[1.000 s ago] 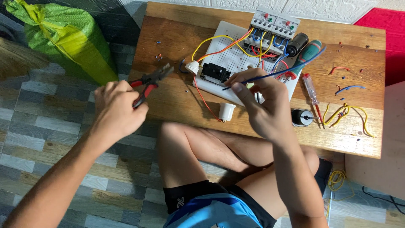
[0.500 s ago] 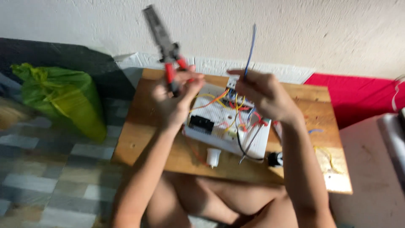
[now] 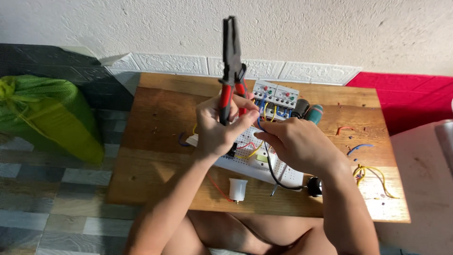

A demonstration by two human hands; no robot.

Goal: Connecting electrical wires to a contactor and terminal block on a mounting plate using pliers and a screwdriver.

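My left hand (image 3: 218, 128) grips red-handled pliers (image 3: 231, 61) upright, jaws pointing up above the wooden table (image 3: 155, 141). My right hand (image 3: 297, 144) pinches a dark wire (image 3: 271, 172) right beside the left hand's fingers, and the wire loops down over a white perforated board (image 3: 278, 172). Both hands hover over that board, which carries coloured wires and a row of white switch modules (image 3: 276, 97) at its far end.
A white lamp socket (image 3: 238, 189) stands near the table's front edge. Loose yellow wires (image 3: 373, 174) and short wire scraps lie at the right. A teal-handled screwdriver (image 3: 314, 113) rests by the modules. A green sack (image 3: 52, 115) sits on the tiled floor at the left.
The pliers were swung up from the left of the table and brought over the board. My right hand lowered the wire and the two hands came together.
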